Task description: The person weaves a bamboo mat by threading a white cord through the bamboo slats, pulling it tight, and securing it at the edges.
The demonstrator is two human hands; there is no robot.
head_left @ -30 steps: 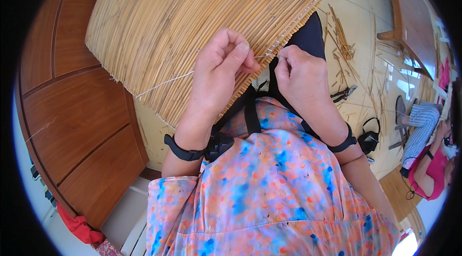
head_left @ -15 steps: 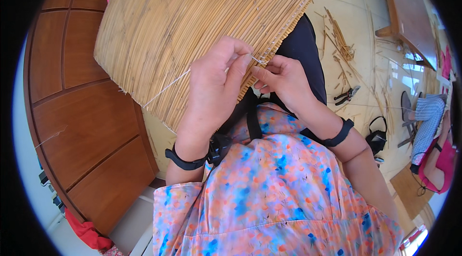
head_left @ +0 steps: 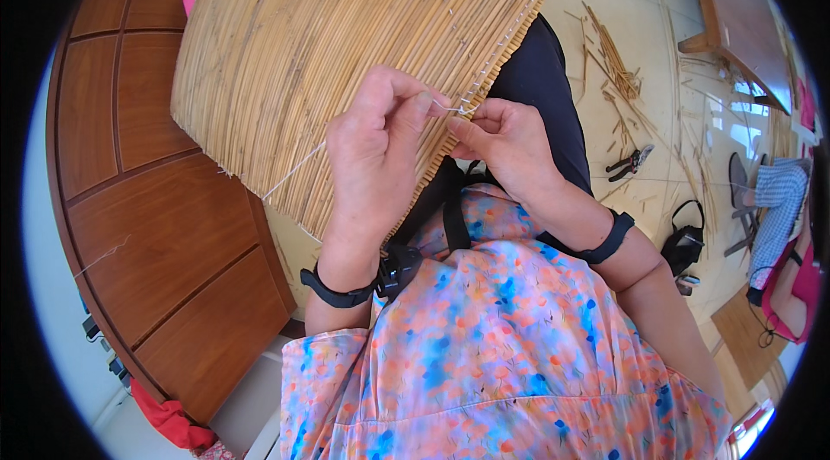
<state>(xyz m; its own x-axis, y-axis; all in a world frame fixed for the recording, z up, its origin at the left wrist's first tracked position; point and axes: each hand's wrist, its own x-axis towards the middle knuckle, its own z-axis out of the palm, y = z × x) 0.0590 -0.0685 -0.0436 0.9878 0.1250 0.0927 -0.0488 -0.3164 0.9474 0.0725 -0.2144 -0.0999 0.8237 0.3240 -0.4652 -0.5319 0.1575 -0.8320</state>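
A large mat of thin straw-coloured stalks (head_left: 346, 36) lies over my lap, with a row of white stitches along its right edge. My left hand (head_left: 372, 144) is closed, thumb against forefinger, on a white thread (head_left: 296, 171). One stretch of that thread runs from the fingertips to the stitched edge; another slants down across the mat toward its lower left border. My right hand (head_left: 517, 147) pinches the mat's right edge, close to where the thread meets it. The undersides of its fingers are hidden.
Brown wooden panelled furniture (head_left: 164, 235) stands at the left. On the tiled floor to the right lie pruning shears (head_left: 629, 163), loose cut stalks (head_left: 616, 62) and a black bag-like item (head_left: 685, 239). A wooden table (head_left: 743, 19) is at the upper right, near another person's checked clothing (head_left: 776, 209).
My left hand has shifted slightly left, and a short stretch of thread shows between it and the edge. My right hand stays at the edge. The whole view has shifted a little.
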